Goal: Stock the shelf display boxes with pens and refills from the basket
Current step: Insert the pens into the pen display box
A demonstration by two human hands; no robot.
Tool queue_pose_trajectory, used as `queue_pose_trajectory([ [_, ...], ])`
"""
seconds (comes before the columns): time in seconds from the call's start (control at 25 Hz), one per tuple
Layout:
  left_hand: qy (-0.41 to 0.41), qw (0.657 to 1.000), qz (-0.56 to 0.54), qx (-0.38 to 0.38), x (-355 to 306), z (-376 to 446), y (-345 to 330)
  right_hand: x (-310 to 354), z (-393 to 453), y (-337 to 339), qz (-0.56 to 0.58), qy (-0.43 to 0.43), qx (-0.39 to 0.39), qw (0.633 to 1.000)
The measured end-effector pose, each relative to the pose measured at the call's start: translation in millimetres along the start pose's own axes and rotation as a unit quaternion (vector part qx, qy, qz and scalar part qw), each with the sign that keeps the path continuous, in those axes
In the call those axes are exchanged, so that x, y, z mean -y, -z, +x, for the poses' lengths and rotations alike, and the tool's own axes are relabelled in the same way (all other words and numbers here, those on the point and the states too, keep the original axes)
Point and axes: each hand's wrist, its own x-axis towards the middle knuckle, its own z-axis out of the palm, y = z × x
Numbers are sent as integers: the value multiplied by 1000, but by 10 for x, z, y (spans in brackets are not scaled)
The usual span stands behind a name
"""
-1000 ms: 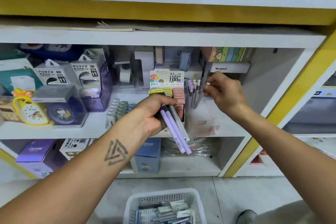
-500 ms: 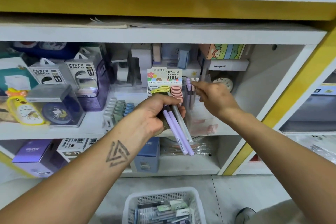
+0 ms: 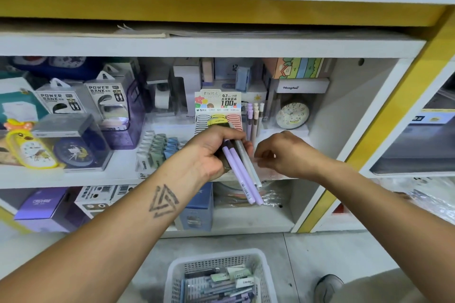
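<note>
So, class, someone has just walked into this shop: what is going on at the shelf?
A person is stocking a stationery shelf. The left hand grips a bundle of pens, two lilac and one pale grey, tips pointing down. The right hand is beside the bundle, fingers curled, seemingly reaching for the next pen; it holds nothing that shows. A few pens already stand upright in the clear display box behind. A white basket with more stock sits on the floor below.

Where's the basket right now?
The basket sits on the floor at the bottom centre of the head view, below the shelf, between the two forearms, with a shoe to its right.
</note>
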Motion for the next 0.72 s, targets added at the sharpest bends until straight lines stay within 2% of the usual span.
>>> queue_pose_trajectory([
  [0.16, -4, 1000, -17, 19, -38, -46, 25, 119, 16, 67, 25, 12, -7, 1000],
  [0.2, -6, 999, -21, 27, -52, -54, 28, 136, 22, 121, 73, 8, -38, 997],
  [0.24, -12, 999, -24, 35, -65, -62, 30, 164, 34, 179, 166, -6, -73, 983],
  [0.28, -20, 999, -26, 41, -83, -76, 33, 207, 46, 236, 284, -26, -93, 954],
  [0.36, -34, 998, -28, 52, -115, -114, 42, 296, 54, 308, 474, -65, -76, 875],
  [0.44, -40, 997, -36, 62, -138, -129, 54, 350, 41, 322, 568, -80, -22, 819],
  [0.56, -49, 997, -38, 53, -161, -119, 75, 374, 44, 313, 589, -77, 23, 804],
  [0.72, -44, 993, -76, 73, -182, -108, 95, 385, 82, 311, 581, -66, -16, 811],
])
